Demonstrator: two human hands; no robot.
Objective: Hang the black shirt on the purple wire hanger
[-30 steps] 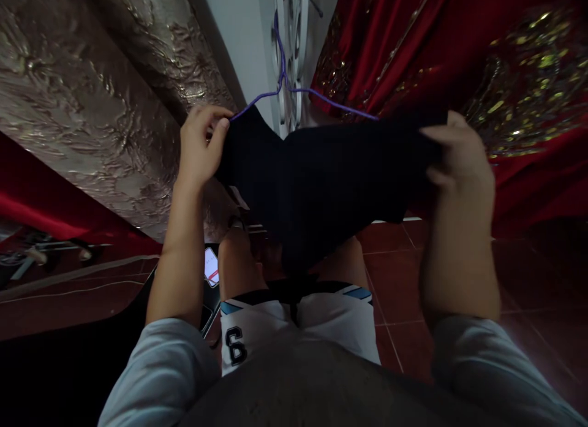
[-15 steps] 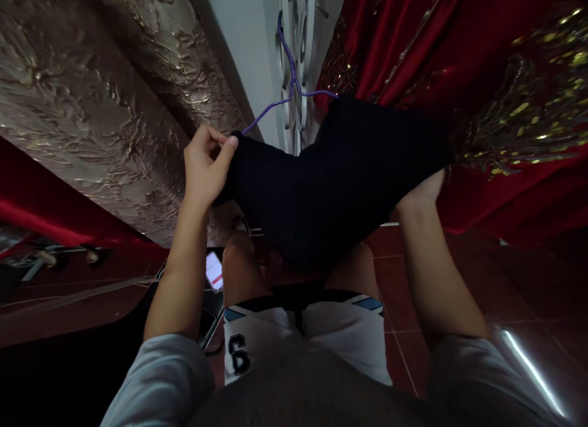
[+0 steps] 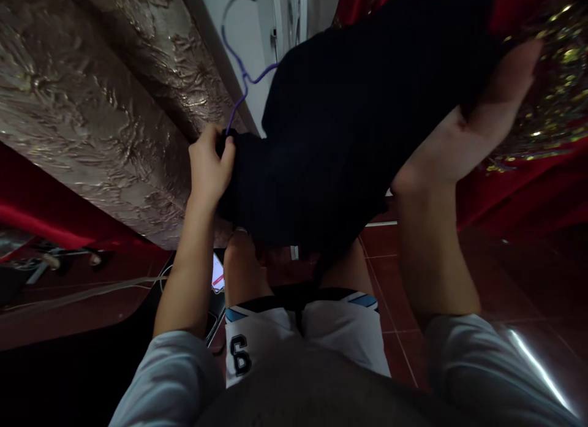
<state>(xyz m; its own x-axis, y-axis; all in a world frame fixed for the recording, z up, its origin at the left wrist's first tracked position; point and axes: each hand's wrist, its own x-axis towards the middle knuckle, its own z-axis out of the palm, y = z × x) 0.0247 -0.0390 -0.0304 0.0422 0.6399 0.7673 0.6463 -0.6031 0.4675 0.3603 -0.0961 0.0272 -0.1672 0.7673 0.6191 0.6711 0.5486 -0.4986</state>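
A dark navy garment hangs on a thin purple wire hanger in front of me. My left hand is closed, pinching the garment's left corner where the hanger wire enters it. My right hand is raised at the right under the cloth, palm showing and smeared by motion. Its fingers are partly hidden behind the fabric, gripping the garment's right side. The hanger's hook points up toward a white door frame.
Gold embossed curtain hangs at the left, red embroidered curtain at the right. Below are my white shorts, red floor tiles, and a phone lying on a dark surface by my left knee.
My right hand has lifted the garment's right side up and to the right. The hanger has tilted and swung left. My left hand stayed at the left corner, pinched tighter.
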